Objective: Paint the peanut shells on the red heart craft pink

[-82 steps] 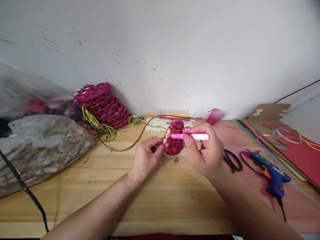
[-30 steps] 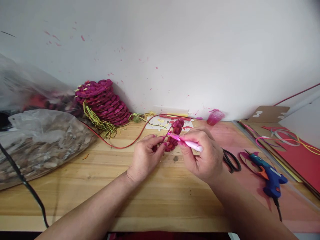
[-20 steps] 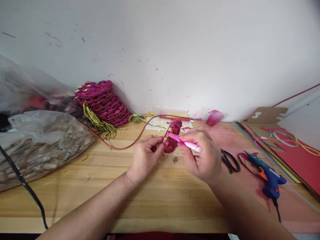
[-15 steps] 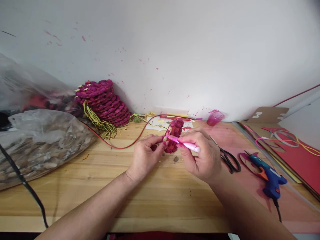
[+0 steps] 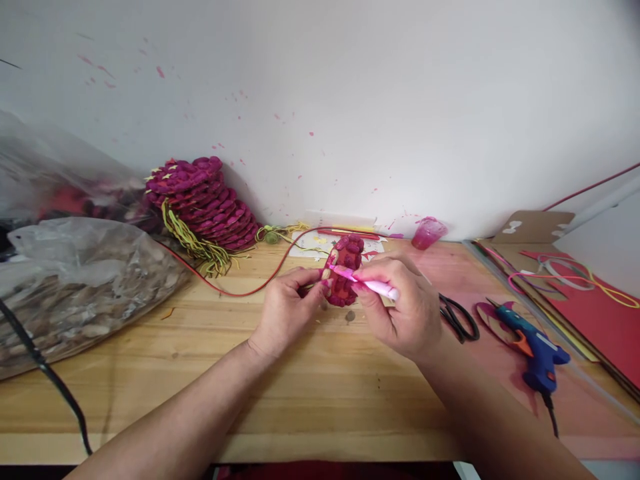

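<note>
A small disc of magenta-painted seeds (image 5: 343,272) stands on edge above the wooden table (image 5: 300,387), pinched at its left rim by my left hand (image 5: 286,308). Some seeds on that rim are still pale. My right hand (image 5: 406,305) is closed round a pink-stained white brush (image 5: 374,287) whose tip touches the disc's left side.
A stack of finished magenta seed discs (image 5: 205,203) with yellow-green fringe leans on the wall. A plastic bag of pale seeds (image 5: 85,287) lies left. Black scissors (image 5: 457,317), a blue glue gun (image 5: 533,340), a pink cup (image 5: 425,232) and red sheets (image 5: 600,307) lie right.
The brush has swung from level across the disc's top to slanting down-right, its tip working along the left rim. The disc has been tilted slightly in my left hand.
</note>
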